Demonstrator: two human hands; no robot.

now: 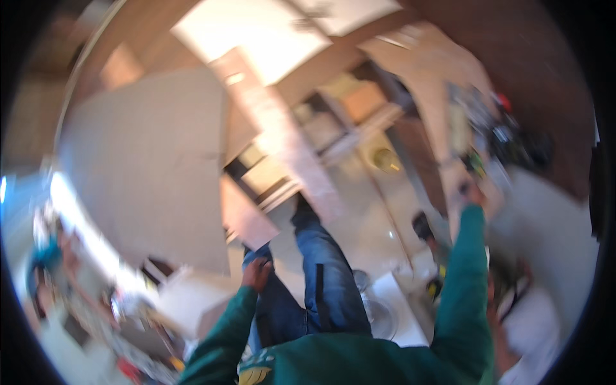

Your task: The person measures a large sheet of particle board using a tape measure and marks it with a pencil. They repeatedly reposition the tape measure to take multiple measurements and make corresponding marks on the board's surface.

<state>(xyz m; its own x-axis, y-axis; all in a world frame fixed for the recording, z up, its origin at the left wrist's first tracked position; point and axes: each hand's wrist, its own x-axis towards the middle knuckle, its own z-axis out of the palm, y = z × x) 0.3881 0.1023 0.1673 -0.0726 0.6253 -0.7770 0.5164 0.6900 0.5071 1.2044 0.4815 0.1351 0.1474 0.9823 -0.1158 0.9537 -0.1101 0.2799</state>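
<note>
My left hand (257, 275) hangs in front of my left thigh with loosely bent fingers, and nothing shows in it. Just beyond it is the near end of a light wood-toned board (248, 211). Stretched far out to the right, my right hand (474, 193) is over a pale wooden surface (450, 168). A small dark thing (464, 186) shows at its fingers; blur hides whether I grip it. Close beyond that hand lies a black and yellow-green object (474, 163), perhaps a tool.
A large grey-brown panel (149, 168) stands at left. A long pale board (288, 139) crosses a cabinet frame with compartments (332, 120). A yellowish round container (386, 160) is on the floor. People are at far left (45, 260) and lower right (524, 313).
</note>
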